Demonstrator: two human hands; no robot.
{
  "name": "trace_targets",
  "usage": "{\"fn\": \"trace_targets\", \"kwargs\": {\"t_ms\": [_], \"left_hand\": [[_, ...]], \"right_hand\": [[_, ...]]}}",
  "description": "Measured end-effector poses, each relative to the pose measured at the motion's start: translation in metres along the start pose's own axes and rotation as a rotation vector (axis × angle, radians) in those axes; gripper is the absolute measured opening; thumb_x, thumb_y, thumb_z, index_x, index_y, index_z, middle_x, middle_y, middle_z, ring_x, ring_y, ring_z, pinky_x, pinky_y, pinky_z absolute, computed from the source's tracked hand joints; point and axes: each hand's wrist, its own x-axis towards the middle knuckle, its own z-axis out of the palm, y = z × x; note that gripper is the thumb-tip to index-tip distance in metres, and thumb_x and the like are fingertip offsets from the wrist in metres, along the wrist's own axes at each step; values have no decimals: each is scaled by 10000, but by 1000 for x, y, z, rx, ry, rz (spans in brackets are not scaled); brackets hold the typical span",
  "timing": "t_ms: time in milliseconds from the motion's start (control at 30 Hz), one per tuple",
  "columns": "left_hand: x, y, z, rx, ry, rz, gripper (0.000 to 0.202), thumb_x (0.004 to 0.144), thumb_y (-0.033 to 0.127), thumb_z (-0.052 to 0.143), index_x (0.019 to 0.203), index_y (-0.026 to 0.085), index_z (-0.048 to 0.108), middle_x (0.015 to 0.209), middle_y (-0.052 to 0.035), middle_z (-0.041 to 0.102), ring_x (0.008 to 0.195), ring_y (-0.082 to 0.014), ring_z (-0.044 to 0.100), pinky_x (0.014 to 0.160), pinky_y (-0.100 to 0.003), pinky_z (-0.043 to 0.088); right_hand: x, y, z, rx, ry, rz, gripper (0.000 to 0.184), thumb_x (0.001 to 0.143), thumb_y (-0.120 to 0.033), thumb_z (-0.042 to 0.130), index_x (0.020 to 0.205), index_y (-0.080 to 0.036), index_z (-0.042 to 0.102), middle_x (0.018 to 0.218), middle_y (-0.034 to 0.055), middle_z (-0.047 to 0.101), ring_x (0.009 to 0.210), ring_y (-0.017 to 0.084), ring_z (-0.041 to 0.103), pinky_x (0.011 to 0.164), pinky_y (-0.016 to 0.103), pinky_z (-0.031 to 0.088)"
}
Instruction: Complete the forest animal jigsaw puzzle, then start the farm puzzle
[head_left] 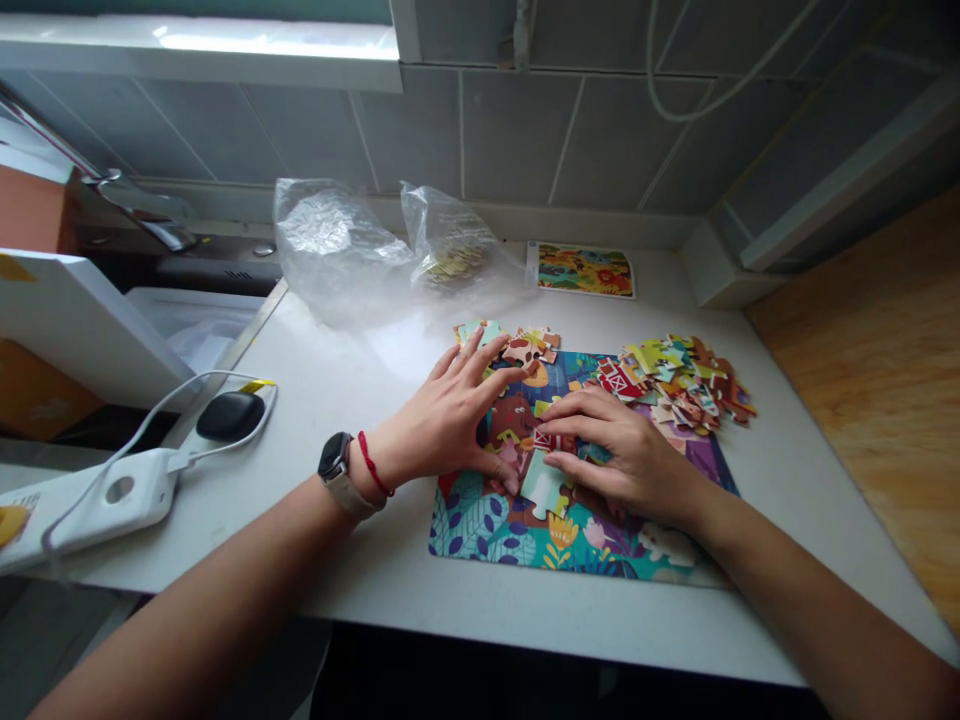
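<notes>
A colourful picture board point(480, 515) with leaves, flowers and animals lies on the white counter under both hands. Fingers spread, my left hand point(442, 420) rests over its left side, the thumb close to a pale blue puzzle piece point(544, 485). My right hand point(626, 455) is bent over the board's middle, fingertips pressed on a puzzle piece with a red barn point(546, 440), which touches the pale blue one. Loose puzzle pieces point(682, 375) are heaped at the board's upper right. A smaller group of pieces point(531, 347) lies beyond my left fingers.
Crumpled clear plastic bags point(337, 240) lie at the back, one with pieces inside. A printed picture card point(585, 270) is near the wall. On the left are a white power strip point(97, 505), a black plug-like device point(231, 415) with a cable, and a sink edge.
</notes>
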Motion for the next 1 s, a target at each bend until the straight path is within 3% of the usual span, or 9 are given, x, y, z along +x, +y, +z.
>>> {"fn": "trace_targets", "kwargs": {"t_ms": [133,200,333,367,467,633,800,867,1000], "left_hand": [[-2,0,-10,3,-20,69,783,684,731,892,1260,240,691,1746,-160,305,1640,-493,145,1310,-705,230],[-4,1,-13,12,-37,91,769,650,718,920,1211,233,715,1754,-159,288,1634,-502,162,1313,-705,223],[-8,3,-10,-16,-53,86,742,667,629,955,1248,229,723,1759,-160,278,1634,-484,186,1327,-685,208],[-8,4,-9,-32,-59,85,722,686,600,955,1267,238,724,1763,-148,274,1637,-475,186,1332,-677,203],[-9,5,-9,-53,-96,91,662,750,519,934,1331,288,717,1780,-98,241,1641,-458,186,1336,-669,194],[-13,3,-17,-74,-165,114,633,795,358,889,1398,378,697,1773,-53,270,1631,-465,218,1322,-696,191],[-14,5,-14,-138,-166,154,613,742,279,909,1319,407,745,1767,4,289,1628,-486,203,1319,-714,188],[-13,5,-11,-155,-125,140,647,732,336,937,1343,375,729,1761,-23,309,1628,-483,207,1320,-714,184],[-10,4,-8,-141,-103,123,587,731,360,948,1280,314,745,1744,-48,348,1638,-466,187,1327,-703,185]], "right_hand": [[1,-4,-4,-10,-1,42,199,1039,-225,614,1121,-229,796,1029,93,761,958,240,701,898,438,618],[0,-5,-6,-25,-39,47,208,1014,-293,681,1180,-226,786,1121,113,751,1060,267,698,953,469,612],[-3,-5,-7,-75,-201,12,677,795,-493,918,1393,-261,699,1497,154,609,1408,386,552,1184,641,463],[-4,-4,-7,-85,-220,20,713,779,-495,930,1410,-273,686,1532,151,583,1441,392,526,1205,656,437],[-5,-2,-7,-100,-176,79,548,876,-411,862,1384,-293,695,1504,137,602,1414,359,558,1180,625,479],[-2,5,-4,-146,21,166,220,998,-302,712,1210,-258,755,1301,124,690,1226,300,666,1067,537,564],[0,7,-11,-204,167,213,160,1035,-321,654,1117,-256,774,1180,108,709,1140,293,676,1067,549,524],[-1,3,-23,-181,82,214,167,1043,-334,642,1111,-255,773,1116,97,726,1084,278,689,1018,499,545],[-9,-5,-50,-146,-310,219,292,962,-423,768,1209,-266,756,1132,87,737,1086,276,705,927,399,575]]}}
